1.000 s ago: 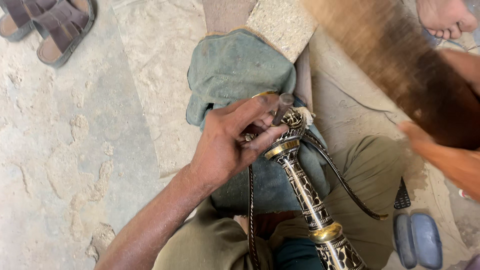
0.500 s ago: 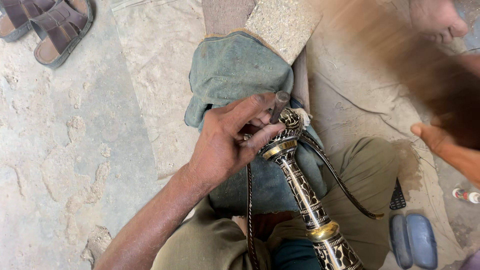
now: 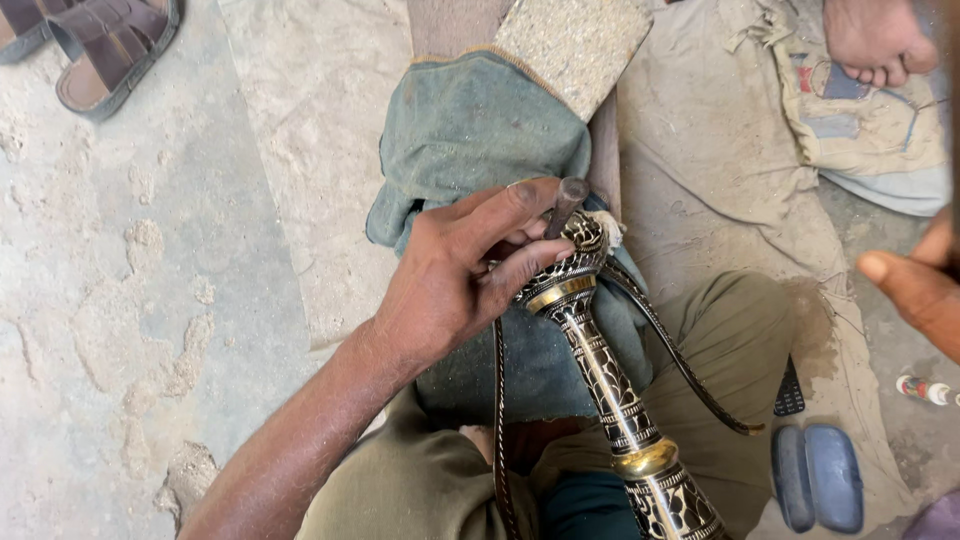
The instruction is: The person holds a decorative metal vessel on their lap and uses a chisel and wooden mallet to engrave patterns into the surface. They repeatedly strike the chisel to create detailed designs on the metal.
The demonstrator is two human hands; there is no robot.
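Observation:
My left hand (image 3: 455,285) pinches a short metal punch (image 3: 566,200) upright against the top end of an ornate black-and-brass engraved shaft (image 3: 605,385). The shaft lies across my lap on a grey-green cloth (image 3: 470,130). A thin twisted wire (image 3: 498,420) and a dark curved strip (image 3: 690,375) hang from the shaft's top end. My right hand (image 3: 915,290) is at the right edge with only the thumb and part of the palm showing; it grips a brown wooden mallet (image 3: 952,120), which is almost wholly out of view.
A rough block (image 3: 575,40) lies under the cloth's far end. Brown sandals (image 3: 100,45) sit at the top left on the dusty concrete. Another person's foot (image 3: 875,35) rests on sacking at the top right. A blue-grey case (image 3: 815,475) lies by my right knee.
The blurred wooden mallet has swung up and to the right, nearly out of view, and my right hand moved with it. My left hand keeps the punch on the shaft.

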